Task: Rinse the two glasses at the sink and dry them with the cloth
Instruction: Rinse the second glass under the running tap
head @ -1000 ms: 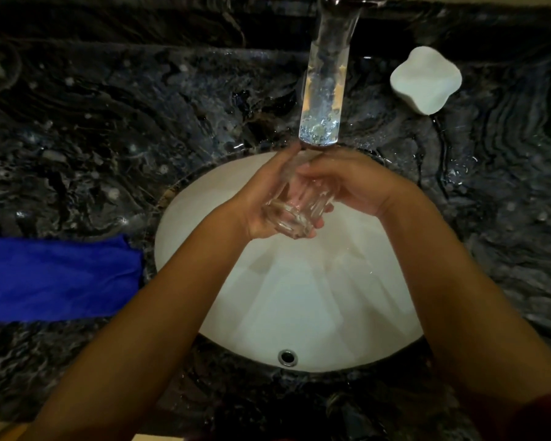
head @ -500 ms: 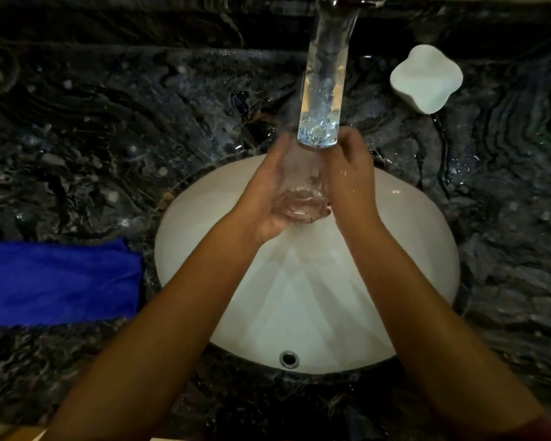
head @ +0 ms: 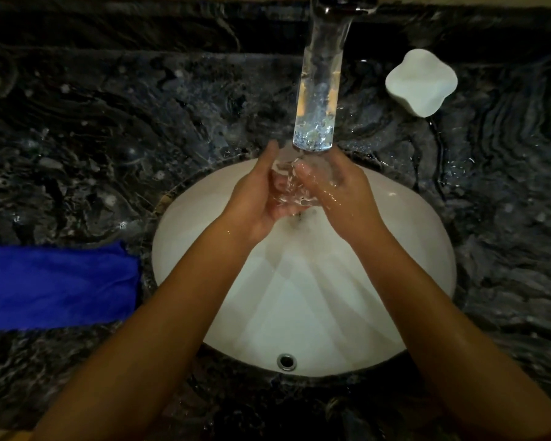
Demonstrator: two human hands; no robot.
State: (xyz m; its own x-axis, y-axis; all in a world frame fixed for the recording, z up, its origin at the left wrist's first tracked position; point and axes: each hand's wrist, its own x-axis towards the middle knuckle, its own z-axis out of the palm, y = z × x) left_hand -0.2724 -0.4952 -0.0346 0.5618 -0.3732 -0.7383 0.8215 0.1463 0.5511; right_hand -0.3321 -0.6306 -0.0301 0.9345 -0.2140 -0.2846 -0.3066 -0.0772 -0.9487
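Under the faucet spout (head: pixel 315 100), both hands, left hand (head: pixel 255 198) and right hand (head: pixel 341 189), are now cupping the glass (head: pixel 291 189) upright-ish in running water, rinsing under way; cloth (head: pixel 54 284) lying left.

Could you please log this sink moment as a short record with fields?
held item: clear drinking glass, under running water
left hand: grips the glass from the left
right hand: holds the glass from the right
water source: clear glass faucet spout
basin: white oval sink
cloth: blue folded cloth, on counter left of sink
second glass: not visible
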